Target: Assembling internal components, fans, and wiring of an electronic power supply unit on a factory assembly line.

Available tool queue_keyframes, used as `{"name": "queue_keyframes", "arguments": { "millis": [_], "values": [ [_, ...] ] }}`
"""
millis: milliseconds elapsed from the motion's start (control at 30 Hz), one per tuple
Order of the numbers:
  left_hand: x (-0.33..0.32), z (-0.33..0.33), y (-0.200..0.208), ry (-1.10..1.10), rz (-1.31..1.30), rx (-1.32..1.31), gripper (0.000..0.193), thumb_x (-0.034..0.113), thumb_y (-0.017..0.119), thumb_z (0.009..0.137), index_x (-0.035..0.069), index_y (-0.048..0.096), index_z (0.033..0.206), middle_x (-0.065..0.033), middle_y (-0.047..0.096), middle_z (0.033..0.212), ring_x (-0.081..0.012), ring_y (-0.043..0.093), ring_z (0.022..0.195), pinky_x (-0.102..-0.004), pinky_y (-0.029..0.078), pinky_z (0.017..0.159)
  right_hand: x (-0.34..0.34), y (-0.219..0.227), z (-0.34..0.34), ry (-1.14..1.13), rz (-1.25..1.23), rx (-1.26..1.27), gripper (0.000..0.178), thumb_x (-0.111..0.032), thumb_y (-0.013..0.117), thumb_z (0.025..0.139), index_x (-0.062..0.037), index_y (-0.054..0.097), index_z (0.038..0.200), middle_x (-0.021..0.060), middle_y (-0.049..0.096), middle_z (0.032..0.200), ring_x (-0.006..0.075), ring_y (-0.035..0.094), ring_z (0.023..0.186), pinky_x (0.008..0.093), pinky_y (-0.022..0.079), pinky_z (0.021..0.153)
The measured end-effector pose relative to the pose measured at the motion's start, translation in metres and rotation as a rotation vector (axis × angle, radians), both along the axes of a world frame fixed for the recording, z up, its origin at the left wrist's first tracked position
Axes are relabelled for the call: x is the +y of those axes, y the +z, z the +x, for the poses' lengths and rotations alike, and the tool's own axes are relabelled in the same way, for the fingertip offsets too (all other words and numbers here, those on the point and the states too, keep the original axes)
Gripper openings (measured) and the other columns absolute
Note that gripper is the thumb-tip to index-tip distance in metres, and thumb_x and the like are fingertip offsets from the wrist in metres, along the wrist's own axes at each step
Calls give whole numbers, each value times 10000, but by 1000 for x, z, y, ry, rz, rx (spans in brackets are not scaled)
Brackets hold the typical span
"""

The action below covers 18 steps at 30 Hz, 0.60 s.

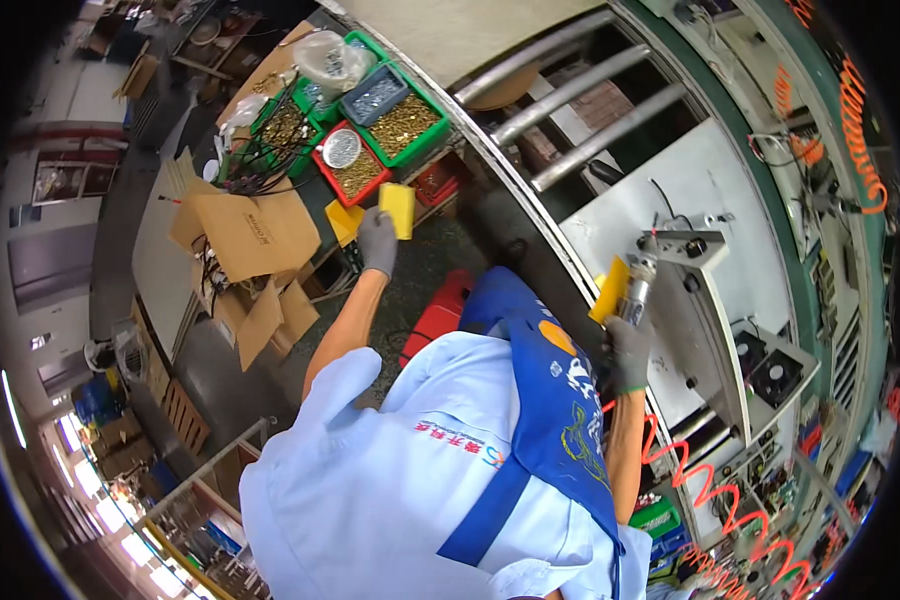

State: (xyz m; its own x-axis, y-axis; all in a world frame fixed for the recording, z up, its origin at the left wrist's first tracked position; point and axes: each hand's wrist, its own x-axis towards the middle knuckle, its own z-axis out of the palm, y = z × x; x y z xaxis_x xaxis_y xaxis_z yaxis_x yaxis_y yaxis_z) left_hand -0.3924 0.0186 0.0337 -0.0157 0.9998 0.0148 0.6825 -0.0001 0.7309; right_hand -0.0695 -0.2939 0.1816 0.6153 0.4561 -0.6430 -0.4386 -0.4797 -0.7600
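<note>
My left hand [377, 243], in a grey glove, is out over the side of the parts bins. Its fingers are closed on a flat yellow piece [397, 210]; a second yellow piece [343, 222] shows on the other side of the hand, and I cannot tell whether I hold it too. My right hand [629, 352], also gloved, grips a silver air screwdriver [638, 292]. A yellow sheet [610, 290] sticks out beside the tool. The screwdriver's far end is by a white metal panel [715, 340] with dark fittings, standing on the pale work surface [690, 190].
A red bin [372, 178] and a green bin [425, 130] hold brass-coloured small parts; a white cup [342, 148] sits in the red one. An open cardboard box [255, 235] stands left. A coiled red hose [710, 492] hangs at lower right. Metal rollers [610, 135] lie ahead.
</note>
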Motion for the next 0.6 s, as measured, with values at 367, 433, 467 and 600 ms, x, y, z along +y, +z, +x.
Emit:
{"name": "queue_keyframes", "arguments": {
  "millis": [367,433,467,600],
  "values": [
    [45,-88,-7,294,307,497,201,205,583,909,56,674,1007,-208,608,1010,-394,609,919,-491,500,771,3,4,-8,28,-35,26,271,-81,618,803,-2,559,1055,23,532,628,91,471,453,241,384,420],
    [47,-96,-9,317,388,464,188,188,592,902,56,677,1005,-207,609,1011,-393,609,918,-491,500,763,7,10,-10,17,-37,6,269,-84,624,804,0,560,1051,28,539,632,89,473,453,241,383,420],
    [47,-97,-9,265,366,540,150,160,618,877,63,678,974,-194,614,1009,-383,612,915,-485,506,767,8,9,-11,6,-37,1,267,-84,626,805,1,562,1050,30,543,634,88,475,455,241,383,420],
    [62,-92,-23,83,267,759,127,153,657,838,77,674,938,-176,620,997,-370,617,921,-487,516,776,4,-6,-9,21,-56,19,265,-84,637,807,2,571,1048,36,558,644,93,489,461,247,390,425]
  ]
}}
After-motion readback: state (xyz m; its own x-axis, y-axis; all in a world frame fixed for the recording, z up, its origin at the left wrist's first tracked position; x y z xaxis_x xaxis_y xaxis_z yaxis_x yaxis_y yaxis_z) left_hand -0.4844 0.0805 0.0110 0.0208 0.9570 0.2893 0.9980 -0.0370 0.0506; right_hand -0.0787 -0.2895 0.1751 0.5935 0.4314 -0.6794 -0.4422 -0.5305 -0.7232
